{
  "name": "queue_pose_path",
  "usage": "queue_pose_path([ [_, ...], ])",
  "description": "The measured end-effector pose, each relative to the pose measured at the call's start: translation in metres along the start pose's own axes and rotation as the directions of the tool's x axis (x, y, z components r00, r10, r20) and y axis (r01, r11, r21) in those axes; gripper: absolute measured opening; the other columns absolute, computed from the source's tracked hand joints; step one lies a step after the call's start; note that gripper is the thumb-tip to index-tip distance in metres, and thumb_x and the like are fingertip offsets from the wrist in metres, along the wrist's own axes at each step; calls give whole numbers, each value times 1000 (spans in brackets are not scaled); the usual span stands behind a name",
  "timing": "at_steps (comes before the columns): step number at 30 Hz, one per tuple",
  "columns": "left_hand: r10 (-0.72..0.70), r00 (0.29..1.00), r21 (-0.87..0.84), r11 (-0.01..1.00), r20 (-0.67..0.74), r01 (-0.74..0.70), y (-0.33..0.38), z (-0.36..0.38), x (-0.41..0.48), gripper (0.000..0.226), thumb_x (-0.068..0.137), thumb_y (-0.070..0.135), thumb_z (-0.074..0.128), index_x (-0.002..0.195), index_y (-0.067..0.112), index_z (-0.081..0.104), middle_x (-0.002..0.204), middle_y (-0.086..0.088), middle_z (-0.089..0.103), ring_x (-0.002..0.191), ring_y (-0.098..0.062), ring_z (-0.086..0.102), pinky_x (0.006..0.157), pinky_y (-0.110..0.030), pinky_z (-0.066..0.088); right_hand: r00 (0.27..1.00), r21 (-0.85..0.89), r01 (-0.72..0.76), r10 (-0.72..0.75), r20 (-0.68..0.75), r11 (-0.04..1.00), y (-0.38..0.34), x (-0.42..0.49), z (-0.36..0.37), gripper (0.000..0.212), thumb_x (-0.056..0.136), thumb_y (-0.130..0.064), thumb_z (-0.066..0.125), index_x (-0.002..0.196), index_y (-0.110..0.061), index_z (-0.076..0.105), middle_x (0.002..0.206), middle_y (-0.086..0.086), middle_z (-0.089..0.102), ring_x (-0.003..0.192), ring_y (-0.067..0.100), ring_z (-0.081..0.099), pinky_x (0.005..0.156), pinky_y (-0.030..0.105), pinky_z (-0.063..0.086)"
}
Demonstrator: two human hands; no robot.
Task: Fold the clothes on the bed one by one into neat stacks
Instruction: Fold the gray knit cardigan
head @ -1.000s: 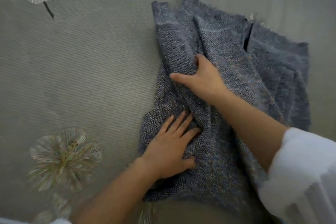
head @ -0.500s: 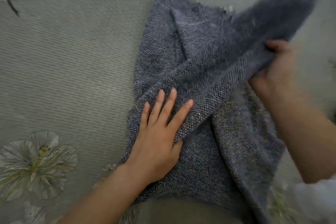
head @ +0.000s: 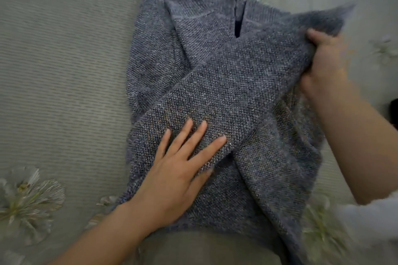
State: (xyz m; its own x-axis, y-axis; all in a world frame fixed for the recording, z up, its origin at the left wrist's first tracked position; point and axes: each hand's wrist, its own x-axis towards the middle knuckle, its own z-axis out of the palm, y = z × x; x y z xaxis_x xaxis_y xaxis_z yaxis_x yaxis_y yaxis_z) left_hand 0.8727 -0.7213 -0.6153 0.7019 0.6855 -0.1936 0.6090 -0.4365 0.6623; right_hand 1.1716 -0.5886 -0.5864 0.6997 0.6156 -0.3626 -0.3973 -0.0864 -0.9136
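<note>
Head view, left hand (head: 178,178) flat on garment (head: 237,84), right hand (head: 325,64) gripping its edge

My right grip (head: 323,64) is motion-blurred, its fingers hidden inside a fold of the grey-blue knitted garment (head: 226,75). My blurred white sleeve (head: 374,219) is cut off at the right edge.

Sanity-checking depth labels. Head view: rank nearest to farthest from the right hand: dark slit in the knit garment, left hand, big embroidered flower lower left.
1. Slit, in the blue-grey knit garment, just up-left of the right hand.
2. Left hand, flat on the garment, lower centre.
3. Embroidered flower, on the bedspread, far lower left.
</note>
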Motion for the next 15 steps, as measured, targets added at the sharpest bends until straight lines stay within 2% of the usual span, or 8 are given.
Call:
queue_pose_path([
  [2, 83, 993, -117, 991, 85, -73, 7, 0, 2, 50, 98, 59, 17, 145, 55, 0, 158, 19, -9, 144, -3, -17, 118, -34, -10, 1000, -60, -3, 3, 3, 998, -4, 3, -20, 33, 91, 0, 53, 123, -8, 55, 116, 16, 66, 101, 32, 66, 84, 47, 57],
  [4, 88, 995, -150, 985, 53, -79, 6, 0, 4, 50, 98, 59, 20, 146, 53, 8, 159, 19, -3, 145, -2, -11, 118, -30, -7, 988, -304, -150, 157, -2, 941, 5, 0, -41, 37, 97, -18, 51, 134, -13, 50, 119, 4, 65, 93, 16, 67, 73, 29, 58],
  [6, -68, 978, -173, 984, -198, 34, -5, -5, 5, 49, 99, 48, 29, 147, 39, 25, 158, 12, 16, 146, -8, 6, 118, -23, 0, 955, -465, -277, 294, -37, 841, 18, -5, -58, 43, 97, -30, 52, 137, -16, 47, 113, 0, 63, 82, 7, 64, 61, 19, 54],
  [8, -333, 871, -263, 932, -361, 248, -23, -15, 8, 50, 98, 41, 38, 145, 25, 34, 149, 4, 34, 139, -14, 24, 114, -22, 11, 954, -451, -281, 299, -34, 847, 30, -13, -66, 42, 93, -29, 58, 131, -14, 48, 102, 1, 65, 74, 7, 65, 60, 19, 53],
  [9, -438, 831, -282, 892, -342, 354, -35, -19, 9, 53, 97, 41, 43, 145, 21, 35, 143, 1, 41, 135, -17, 28, 112, -27, 17, 958, -447, -263, 287, -15, 855, 35, -18, -66, 39, 91, -27, 62, 126, -14, 50, 97, 0, 66, 70, 7, 66, 62, 21, 54],
  [11, -555, 807, -237, 827, -202, 510, -56, -28, 8, 61, 88, 49, 54, 142, 21, 41, 128, 0, 48, 129, -20, 31, 109, -38, 26, 960, -490, -228, 279, 31, 842, 44, -30, -61, 26, 87, -22, 67, 109, -13, 56, 90, 1, 68, 64, 8, 69, 61, 27, 56],
  [13, -517, 853, -233, 839, -66, 491, -69, -42, 6, 62, 72, 59, 58, 122, 23, 60, 118, 1, 49, 123, -19, 35, 107, -37, 30, 965, -544, -187, 257, 55, 818, 48, -37, -54, 15, 85, -12, 69, 97, -12, 60, 92, 3, 70, 74, 15, 71, 68, 34, 58],
  [15, -387, 919, -249, 885, 76, 394, -73, -59, 4, 56, 63, 65, 59, 104, 27, 68, 119, 2, 47, 118, -11, 41, 104, -30, 33, 989, -539, -110, 144, 22, 835, 43, -38, -46, 13, 88, -5, 62, 99, -11, 60, 101, 7, 69, 90, 23, 69, 82, 40, 56],
])
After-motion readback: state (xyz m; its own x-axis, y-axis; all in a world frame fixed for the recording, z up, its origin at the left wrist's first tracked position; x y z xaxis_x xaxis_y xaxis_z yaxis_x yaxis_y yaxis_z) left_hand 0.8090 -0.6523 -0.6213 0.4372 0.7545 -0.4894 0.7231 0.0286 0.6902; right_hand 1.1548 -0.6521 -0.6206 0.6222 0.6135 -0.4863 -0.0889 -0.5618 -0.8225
